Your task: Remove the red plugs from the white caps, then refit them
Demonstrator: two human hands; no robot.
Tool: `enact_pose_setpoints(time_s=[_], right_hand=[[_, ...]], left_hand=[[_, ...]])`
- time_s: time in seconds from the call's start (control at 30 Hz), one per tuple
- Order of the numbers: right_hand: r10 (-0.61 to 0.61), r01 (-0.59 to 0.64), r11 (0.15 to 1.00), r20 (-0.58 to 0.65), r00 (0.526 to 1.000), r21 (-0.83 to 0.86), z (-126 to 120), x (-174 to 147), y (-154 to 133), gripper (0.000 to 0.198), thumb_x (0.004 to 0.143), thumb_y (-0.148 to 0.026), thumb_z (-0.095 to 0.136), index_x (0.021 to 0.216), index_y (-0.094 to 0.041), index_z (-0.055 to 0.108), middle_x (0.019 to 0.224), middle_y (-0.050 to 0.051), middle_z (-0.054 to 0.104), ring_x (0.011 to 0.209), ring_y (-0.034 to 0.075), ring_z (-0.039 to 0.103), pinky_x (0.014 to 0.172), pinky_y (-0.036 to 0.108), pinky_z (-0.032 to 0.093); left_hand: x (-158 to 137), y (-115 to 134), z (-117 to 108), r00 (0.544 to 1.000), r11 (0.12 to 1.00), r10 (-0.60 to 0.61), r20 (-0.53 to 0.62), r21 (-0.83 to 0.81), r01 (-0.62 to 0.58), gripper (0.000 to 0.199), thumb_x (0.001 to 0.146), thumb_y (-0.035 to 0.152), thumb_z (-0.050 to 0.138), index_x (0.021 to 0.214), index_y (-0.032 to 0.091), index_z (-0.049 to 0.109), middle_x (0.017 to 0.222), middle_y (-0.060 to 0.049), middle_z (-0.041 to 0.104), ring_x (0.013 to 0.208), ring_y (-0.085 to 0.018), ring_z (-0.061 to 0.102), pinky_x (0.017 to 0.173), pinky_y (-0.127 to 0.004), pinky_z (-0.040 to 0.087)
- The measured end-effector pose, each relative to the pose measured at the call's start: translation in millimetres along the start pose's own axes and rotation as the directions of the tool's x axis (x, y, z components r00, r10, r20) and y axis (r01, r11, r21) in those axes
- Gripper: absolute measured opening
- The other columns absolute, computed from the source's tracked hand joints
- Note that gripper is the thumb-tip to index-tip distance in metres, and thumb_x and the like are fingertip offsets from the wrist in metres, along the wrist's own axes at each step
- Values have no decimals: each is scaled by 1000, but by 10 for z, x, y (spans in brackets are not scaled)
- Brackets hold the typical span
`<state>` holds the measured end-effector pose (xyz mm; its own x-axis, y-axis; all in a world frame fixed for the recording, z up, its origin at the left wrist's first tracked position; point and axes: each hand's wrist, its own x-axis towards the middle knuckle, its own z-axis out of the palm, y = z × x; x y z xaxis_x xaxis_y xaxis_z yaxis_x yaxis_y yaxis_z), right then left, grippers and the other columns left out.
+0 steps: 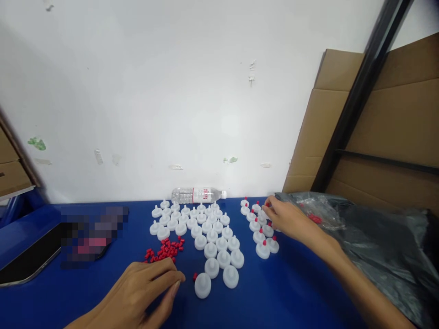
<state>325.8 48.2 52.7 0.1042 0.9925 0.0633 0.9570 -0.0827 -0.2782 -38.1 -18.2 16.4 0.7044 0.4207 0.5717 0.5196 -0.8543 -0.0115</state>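
Observation:
My left hand (146,290) lies low over the blue table beside a pile of small red caps (166,249). Its fingers are loosely bent, with the thumb a little apart and nothing visible between them. Just past its fingertips, a single red cap (195,276) sits beside a white round lid with a nozzle (202,287). Farther right, my right hand (276,212) reaches to the back of a group of white nozzle lids with red tips (263,250). Its thumb and fingers pinch one such lid, mostly hidden behind them.
Many white nozzle lids without red tips (211,236) stand mid-table. Behind them a clear plastic bottle (199,195) lies against the wall. A phone (30,256) is at left. Dark plastic sheeting (370,246) and a clear bag with red pieces (320,212) lie at right, near cardboard (312,132).

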Motion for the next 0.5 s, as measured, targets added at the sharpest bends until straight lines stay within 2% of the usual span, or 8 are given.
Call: enact_pose_setpoints(time_s=[0.1,0.2,0.37,0.5], right_hand=[[29,-29,1000,-14,999,7,-57,-25,17,19,102,-30,39,102,-22,56,66,4,71,70,23,70,60,29,36],[45,-56,989,80,996,137,-104,-63,32,19,102,-34,39,102,-23,54,59,0,68,57,20,69,56,27,41],[-42,-61,923,258,965,380,-100,-119,35,24,104,-42,36,98,-22,48,70,3,70,56,20,71,49,25,48],[-39,-69,918,260,965,392,-65,-120,28,20,104,-36,37,94,-22,46,83,5,68,61,19,73,51,24,51]], left_hand=[[5,-1,0,1000,1000,-7,9,-3,7,29,98,13,42,112,22,65,93,-4,74,74,-15,71,63,-23,53],[11,-1,-1,1000,1000,-16,25,-17,16,29,97,13,42,109,22,66,91,-4,74,73,-14,71,64,-22,54],[20,6,0,999,999,-31,33,-29,32,27,97,14,42,104,22,67,89,-3,74,72,-14,71,65,-21,54],[21,6,-1,999,999,-18,27,-34,19,28,97,13,43,108,23,67,91,-3,74,72,-13,71,63,-21,53]])
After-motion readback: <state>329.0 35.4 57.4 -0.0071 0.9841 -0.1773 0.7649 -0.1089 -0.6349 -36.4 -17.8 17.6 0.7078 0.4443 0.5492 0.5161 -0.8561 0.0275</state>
